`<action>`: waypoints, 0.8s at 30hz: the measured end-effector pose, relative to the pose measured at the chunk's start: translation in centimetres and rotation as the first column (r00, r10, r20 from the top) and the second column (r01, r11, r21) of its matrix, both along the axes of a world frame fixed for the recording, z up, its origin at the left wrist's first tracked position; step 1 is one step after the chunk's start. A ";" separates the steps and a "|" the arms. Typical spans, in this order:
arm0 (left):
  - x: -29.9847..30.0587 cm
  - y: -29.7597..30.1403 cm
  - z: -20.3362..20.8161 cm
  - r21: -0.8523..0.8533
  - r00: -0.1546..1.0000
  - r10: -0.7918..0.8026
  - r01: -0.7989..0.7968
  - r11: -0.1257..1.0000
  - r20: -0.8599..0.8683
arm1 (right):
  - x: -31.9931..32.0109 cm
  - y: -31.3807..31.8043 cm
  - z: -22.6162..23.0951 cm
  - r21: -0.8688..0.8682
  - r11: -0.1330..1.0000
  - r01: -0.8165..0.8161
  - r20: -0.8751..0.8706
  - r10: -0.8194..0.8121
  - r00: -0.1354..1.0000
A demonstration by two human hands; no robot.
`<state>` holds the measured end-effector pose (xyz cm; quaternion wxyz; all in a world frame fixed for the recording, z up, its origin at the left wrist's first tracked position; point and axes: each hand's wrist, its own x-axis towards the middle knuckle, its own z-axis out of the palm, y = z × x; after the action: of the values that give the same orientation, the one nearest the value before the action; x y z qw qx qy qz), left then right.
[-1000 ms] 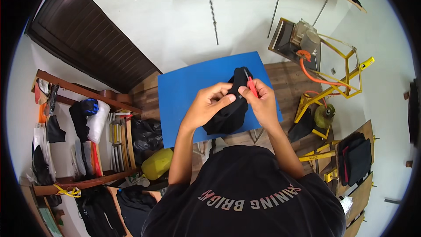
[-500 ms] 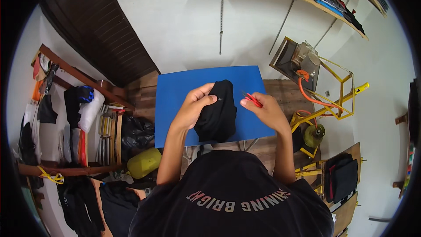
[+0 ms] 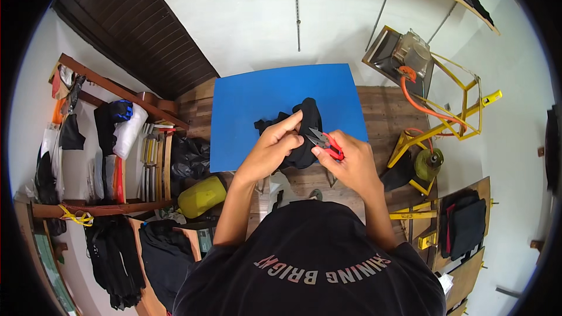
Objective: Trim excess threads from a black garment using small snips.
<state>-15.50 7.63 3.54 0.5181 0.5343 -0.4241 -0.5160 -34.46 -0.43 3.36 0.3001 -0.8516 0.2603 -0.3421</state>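
Observation:
A piece of black cloth (image 3: 308,116) is bunched over the near edge of the blue table (image 3: 281,85). My left hand (image 3: 275,145) is closed on it, thumb and fingers pinching a fold. In my right hand (image 3: 351,161) are red-handled thread snips (image 3: 332,147), gripped between thumb and fingers. Their grey blades point left and lie against the cloth, close to my left thumb tip. Whether the blades touch a thread is too small to tell.
Left of the table are shelves (image 3: 105,209) with bags and rolls, plus a yellow-green container (image 3: 202,199). At the right stands a yellow metal frame (image 3: 462,117) with an orange hose (image 3: 427,111) and a green gas cylinder (image 3: 428,164). Folded dark clothes (image 3: 467,228) lie nearby.
The snips have moved left, from apart to against the cloth. My left hand has bunched and turned the cloth. The whole view has shifted, with the table sitting higher.

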 end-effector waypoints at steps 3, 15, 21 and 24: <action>-1.5 0.1 0.7 0.053 0.999 0.039 -0.039 0.998 0.003 | -1.5 0.2 -1.0 -0.014 1.000 0.012 -0.022 -0.012 1.000; -3.2 -0.8 -0.2 0.017 0.998 0.043 -0.042 0.999 -0.042 | -4.2 1.1 -1.3 0.016 0.997 -0.073 -0.044 0.073 0.996; -2.9 -1.2 1.6 -0.015 0.995 0.083 -0.082 0.997 0.060 | -0.4 -0.2 -1.7 0.350 0.934 0.070 0.301 -0.183 0.936; -2.8 -2.0 1.4 -0.074 0.990 0.005 0.006 0.997 0.142 | 1.9 -1.2 -2.2 0.518 0.855 -0.030 0.409 -0.217 0.886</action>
<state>-18.33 5.67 4.99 0.5058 0.5501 -0.4791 -0.4606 -32.53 -1.63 1.15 0.5496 -0.6233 0.3065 -0.4643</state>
